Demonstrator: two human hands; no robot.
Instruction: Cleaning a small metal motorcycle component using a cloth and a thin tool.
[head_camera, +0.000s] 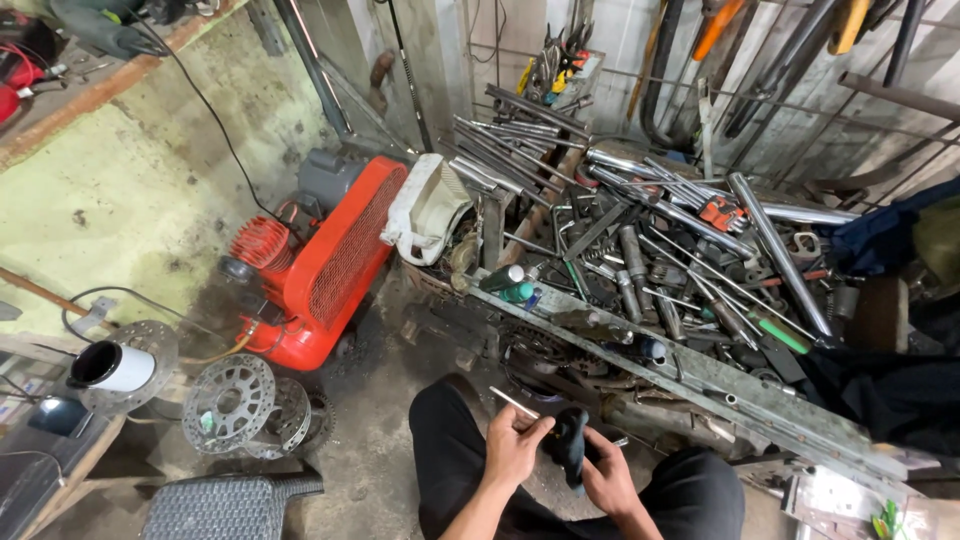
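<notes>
My left hand (515, 445) and my right hand (607, 478) meet low in the head view, between my knees in black trousers. Together they hold a dark, stubby tool handle (571, 447) that stands roughly upright. A thin metal rod (513, 402) sticks out up and left from my left hand. My right hand closes on the handle's lower right side. The tip of the tool is hidden behind the fingers.
A long workbench (760, 400) piled with metal rods, wrenches and tubes runs from centre to right. A red air compressor (325, 265) stands on the dirty floor at left. Brake discs (245, 405) and a white cylinder (112, 367) lie at lower left.
</notes>
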